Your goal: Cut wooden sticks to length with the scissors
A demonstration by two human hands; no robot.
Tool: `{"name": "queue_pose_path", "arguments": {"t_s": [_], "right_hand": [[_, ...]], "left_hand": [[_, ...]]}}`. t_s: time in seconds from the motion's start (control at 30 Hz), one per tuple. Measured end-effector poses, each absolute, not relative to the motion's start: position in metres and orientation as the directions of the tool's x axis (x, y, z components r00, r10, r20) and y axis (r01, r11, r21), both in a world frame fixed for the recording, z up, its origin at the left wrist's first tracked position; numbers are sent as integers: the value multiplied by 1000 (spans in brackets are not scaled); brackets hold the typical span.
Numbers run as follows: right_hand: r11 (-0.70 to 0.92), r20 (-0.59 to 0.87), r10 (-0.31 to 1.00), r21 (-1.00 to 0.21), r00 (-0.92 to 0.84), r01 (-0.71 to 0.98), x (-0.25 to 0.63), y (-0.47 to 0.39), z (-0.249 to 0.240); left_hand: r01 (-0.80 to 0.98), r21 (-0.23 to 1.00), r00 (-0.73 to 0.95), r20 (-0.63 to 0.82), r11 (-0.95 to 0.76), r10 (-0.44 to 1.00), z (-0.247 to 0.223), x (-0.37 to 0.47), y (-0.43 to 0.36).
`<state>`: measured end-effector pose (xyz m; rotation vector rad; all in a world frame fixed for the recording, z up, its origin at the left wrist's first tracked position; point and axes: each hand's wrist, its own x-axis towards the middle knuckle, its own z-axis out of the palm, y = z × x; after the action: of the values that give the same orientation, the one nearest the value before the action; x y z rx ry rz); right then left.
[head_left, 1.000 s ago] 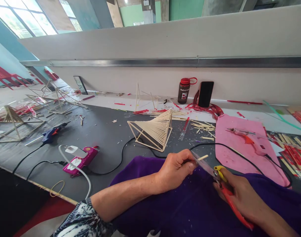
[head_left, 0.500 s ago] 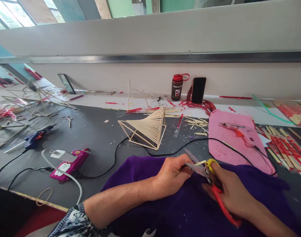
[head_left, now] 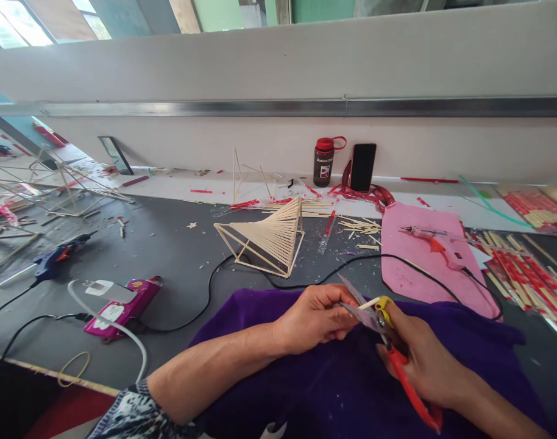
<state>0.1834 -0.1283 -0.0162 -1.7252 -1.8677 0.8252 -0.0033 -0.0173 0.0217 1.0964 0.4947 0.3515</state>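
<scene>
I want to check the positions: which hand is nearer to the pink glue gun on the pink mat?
Right. The right hand, holding the scissors, lies just below the mat's near edge, under the glue gun. The left hand, pinching the stick, sits further left.

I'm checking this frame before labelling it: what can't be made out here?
- Head view: most of the stick, hidden inside the left hand.
- Scissors handles, covered by the right hand.
- Bottle label: too small to read.
</scene>
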Motion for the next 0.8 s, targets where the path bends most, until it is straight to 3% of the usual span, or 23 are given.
{"name": "queue_pose_path", "arguments": {"t_s": [0.27,0.47,0.53,0.67,0.8], "right_hand": [[203,137,979,-585,-152,785,192,-133,-16],[315,155,949,-508,-275,802,199,-126,-14],[283,113,958,-499,-263,819,202,-123,-9],[217,102,976,-424,-191,879,208,-121,3],[143,37,989,-436,-141,888,213,-127,13]], "left_hand": [[53,747,899,-325,663,295,27,-8,-20],[160,673,922,-363,722,135,28,-9,-21],[165,726,912,-370,667,177,27,-7,-17],[146,916,857,-306,375,414,36,-8,-2],[111,967,838,-216,230,502,60,-22,15]]}}
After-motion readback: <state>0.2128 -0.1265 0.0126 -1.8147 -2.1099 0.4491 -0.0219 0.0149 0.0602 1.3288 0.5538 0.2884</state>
